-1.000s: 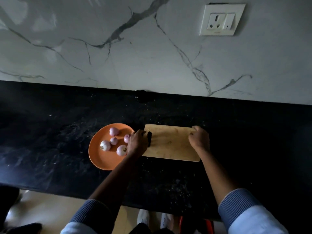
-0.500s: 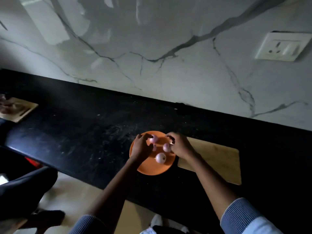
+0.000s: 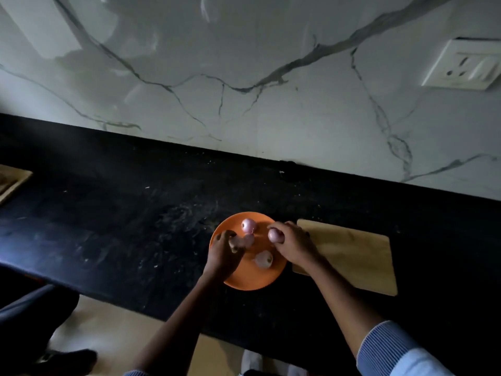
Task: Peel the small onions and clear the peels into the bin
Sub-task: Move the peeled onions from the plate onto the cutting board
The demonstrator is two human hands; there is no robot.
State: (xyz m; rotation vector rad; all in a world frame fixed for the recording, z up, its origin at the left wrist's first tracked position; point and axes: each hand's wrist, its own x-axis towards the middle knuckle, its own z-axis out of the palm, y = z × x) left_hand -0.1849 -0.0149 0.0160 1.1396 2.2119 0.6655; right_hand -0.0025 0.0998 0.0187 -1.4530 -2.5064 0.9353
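An orange plate (image 3: 245,280) sits on the black counter and holds several small pink onions. One onion (image 3: 248,225) lies at the plate's far side, another (image 3: 264,258) at its near right, and a blurred one (image 3: 248,240) lies in the middle. My right hand (image 3: 294,244) holds an onion (image 3: 273,235) in its curled fingers over the plate's right edge. My left hand (image 3: 223,252) is over the plate's left side, its curled fingers around a blurred onion (image 3: 238,242).
A wooden cutting board (image 3: 352,256) lies just right of the plate. Another wooden board (image 3: 12,180) shows at the far left counter edge. A wall socket (image 3: 463,67) is at the upper right. Someone's dark leg and shoe (image 3: 40,335) stand on the floor at lower left.
Both hands left the cutting board and came to the plate. My right hand has taken an onion and my left has closed on another. The camera view swung left.
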